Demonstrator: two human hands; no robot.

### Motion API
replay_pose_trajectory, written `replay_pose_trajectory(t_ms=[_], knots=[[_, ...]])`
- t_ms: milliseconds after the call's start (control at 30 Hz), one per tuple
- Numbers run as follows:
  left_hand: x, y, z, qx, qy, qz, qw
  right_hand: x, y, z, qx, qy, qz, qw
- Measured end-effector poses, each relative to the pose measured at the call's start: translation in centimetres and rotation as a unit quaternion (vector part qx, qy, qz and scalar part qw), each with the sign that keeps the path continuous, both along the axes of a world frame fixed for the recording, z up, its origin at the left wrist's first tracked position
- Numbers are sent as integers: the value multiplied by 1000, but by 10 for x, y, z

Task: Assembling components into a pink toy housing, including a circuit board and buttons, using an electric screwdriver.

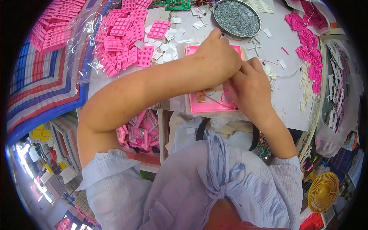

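Observation:
A pink plastic casing (194, 105) lies on the table in front of me, with thin red wires, a small copper-coloured plate and a pink ring inside it. Reaching across it, my left hand (219, 57) is curled closed over its far right part. My right hand (251, 85) meets it there, fingers bent together over the casing's right side. What either hand pinches is hidden behind the knuckles. Just beyond my left hand stands a round metal dish (236, 18) full of small screws. A few loose white pieces and screws (253, 47) lie by its near rim.
Pink button pads (124, 28) are heaped at the far left, partly on clear plastic, with white paper slips (168, 48) beside them. Pink cord bundles (306, 42) line the right edge. Green circuit boards (178, 4) sit at the back. Below the table, a drawer (140, 157) holds pink parts.

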State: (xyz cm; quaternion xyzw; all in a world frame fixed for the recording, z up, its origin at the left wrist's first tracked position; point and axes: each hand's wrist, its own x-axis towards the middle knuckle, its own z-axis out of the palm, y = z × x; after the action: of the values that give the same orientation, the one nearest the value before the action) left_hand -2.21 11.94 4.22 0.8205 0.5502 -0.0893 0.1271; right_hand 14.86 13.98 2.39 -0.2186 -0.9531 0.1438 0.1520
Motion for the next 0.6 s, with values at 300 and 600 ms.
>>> replay_pose_trajectory(t_ms=[300,600], knots=[[-19,2,-7,-38,-119,204,971,-11,29,3,-15,-55,74,996],[-33,0,-9,-61,-201,216,953,-15,33,-27,-32,102,45,993]])
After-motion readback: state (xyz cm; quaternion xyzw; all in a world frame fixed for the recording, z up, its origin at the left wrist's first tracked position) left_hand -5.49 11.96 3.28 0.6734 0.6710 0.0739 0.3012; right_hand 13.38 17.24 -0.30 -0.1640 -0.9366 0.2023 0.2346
